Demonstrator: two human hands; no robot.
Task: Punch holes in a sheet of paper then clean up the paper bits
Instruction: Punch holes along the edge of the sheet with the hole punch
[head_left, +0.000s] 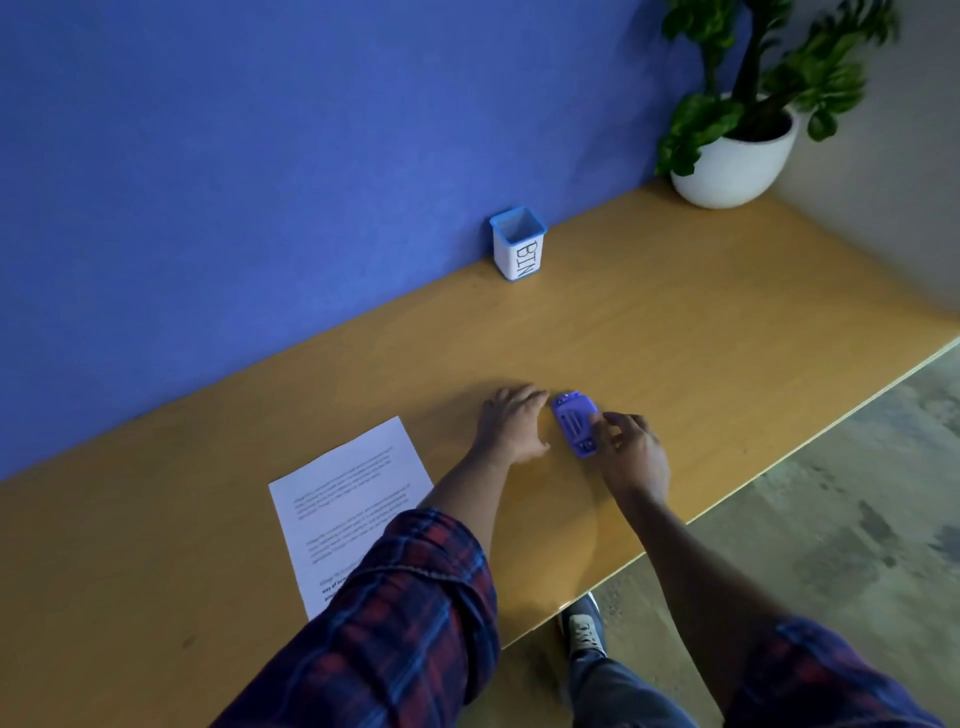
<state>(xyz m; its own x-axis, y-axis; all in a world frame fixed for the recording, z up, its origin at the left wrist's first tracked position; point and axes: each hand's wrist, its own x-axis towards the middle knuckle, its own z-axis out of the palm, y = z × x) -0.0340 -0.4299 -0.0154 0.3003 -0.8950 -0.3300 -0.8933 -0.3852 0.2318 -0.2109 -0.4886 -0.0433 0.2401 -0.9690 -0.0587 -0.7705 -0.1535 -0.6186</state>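
Hands flank a purple hole punch (574, 423) on the table (675, 322): left hand (511, 423) spread flat beside it, right hand (631, 449) with fingers (602, 428) pinching its near end. Paper sheet (345, 493) lies apart, left (bin (518, 249) stands by the wall). Tipping the punch could scatter bits.

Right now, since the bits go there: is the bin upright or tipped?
Upright: the bin stands on its base on the table, open top facing up.
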